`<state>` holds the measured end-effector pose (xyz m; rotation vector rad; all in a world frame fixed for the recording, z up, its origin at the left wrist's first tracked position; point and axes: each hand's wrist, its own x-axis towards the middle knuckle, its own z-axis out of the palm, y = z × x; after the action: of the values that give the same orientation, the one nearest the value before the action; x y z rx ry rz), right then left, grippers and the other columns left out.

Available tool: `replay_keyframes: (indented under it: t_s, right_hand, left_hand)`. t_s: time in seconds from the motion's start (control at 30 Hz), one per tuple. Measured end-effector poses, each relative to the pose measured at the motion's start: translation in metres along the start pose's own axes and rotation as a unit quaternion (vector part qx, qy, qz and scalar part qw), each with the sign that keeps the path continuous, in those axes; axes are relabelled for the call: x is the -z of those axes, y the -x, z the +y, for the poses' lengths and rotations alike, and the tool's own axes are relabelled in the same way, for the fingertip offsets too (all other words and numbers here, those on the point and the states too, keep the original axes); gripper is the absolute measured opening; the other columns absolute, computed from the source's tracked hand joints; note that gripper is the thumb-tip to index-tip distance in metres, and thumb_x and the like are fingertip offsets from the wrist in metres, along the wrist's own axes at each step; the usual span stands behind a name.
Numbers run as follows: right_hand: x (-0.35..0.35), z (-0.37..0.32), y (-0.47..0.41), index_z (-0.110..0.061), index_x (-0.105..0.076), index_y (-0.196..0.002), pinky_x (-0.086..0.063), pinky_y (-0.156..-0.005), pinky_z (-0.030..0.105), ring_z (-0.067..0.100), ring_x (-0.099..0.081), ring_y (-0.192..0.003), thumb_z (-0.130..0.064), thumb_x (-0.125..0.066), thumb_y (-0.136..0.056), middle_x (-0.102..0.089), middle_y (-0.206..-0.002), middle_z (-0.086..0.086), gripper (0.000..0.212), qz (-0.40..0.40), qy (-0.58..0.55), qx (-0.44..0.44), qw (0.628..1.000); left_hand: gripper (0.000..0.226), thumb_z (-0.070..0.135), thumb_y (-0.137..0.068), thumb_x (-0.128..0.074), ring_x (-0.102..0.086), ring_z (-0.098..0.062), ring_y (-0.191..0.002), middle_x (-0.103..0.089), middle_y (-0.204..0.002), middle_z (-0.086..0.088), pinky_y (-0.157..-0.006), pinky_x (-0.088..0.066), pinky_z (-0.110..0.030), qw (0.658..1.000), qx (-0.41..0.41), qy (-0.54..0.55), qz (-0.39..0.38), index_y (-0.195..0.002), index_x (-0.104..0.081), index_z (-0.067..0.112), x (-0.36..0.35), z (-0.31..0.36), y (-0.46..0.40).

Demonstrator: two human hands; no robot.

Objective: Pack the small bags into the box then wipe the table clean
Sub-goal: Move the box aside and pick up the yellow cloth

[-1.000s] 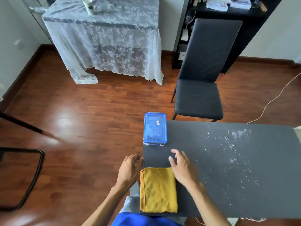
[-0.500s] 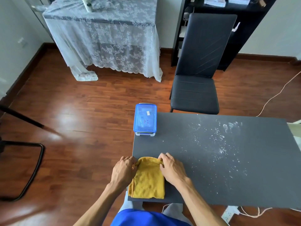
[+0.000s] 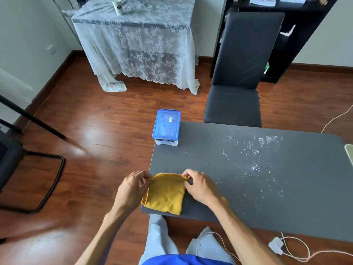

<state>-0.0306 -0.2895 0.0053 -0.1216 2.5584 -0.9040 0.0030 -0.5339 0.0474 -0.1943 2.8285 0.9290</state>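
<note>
1. A yellow cloth (image 3: 164,194), folded into a rough square, lies on the dark desk (image 3: 238,180) at its near left corner, with its left and near edges about flush with the desk's edges.
2. The left hand (image 3: 131,188) sits at the cloth's far left corner, its fingers (image 3: 146,178) pinched on that corner.
3. The right hand (image 3: 200,187) sits at the cloth's far right corner, its fingers (image 3: 188,179) pinched on a small raised tip of fabric there.
4. Between the two pinches the far edge of the cloth is lifted slightly and wrinkled; the rest of the cloth lies flat on the desk.
5. A clear box with a blue lid (image 3: 166,127) stands on the far left corner of the desk, well beyond the cloth, with its lid shut. Small items show dimly through the lid, but what they are cannot be told.
6. White powdery specks (image 3: 254,155) are scattered over the desk to the right of the cloth and well apart from it, densest toward the far right.
7. A dark chair (image 3: 240,73) stands at the far edge of the desk, right of the box.
8. A white cable (image 3: 298,249) lies on the wooden floor below the near edge of the desk, to the right of the cloth.
</note>
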Motion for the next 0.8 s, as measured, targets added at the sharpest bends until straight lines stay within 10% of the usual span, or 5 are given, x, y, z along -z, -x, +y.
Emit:
replay_keyframes:
  t_s: [0.8]
  right_hand:
    - [0.076,0.070,0.191,-0.034,-0.076,-0.110,-0.054,-0.085,0.015,-0.008,-0.068,-0.096,-0.024,-0.067,-0.094,-0.074,-0.106,-0.028,0.021,0.227,-0.058,-0.068,0.970]
  left_hand:
    - [0.012,0.030,-0.083,-0.074,-0.057,0.002,-0.078,-0.063,-0.076,0.025,-0.061,-0.039,-0.011,0.979,-0.145,0.093,-0.108,-0.084,-0.069,0.040,-0.057,0.106,0.073]
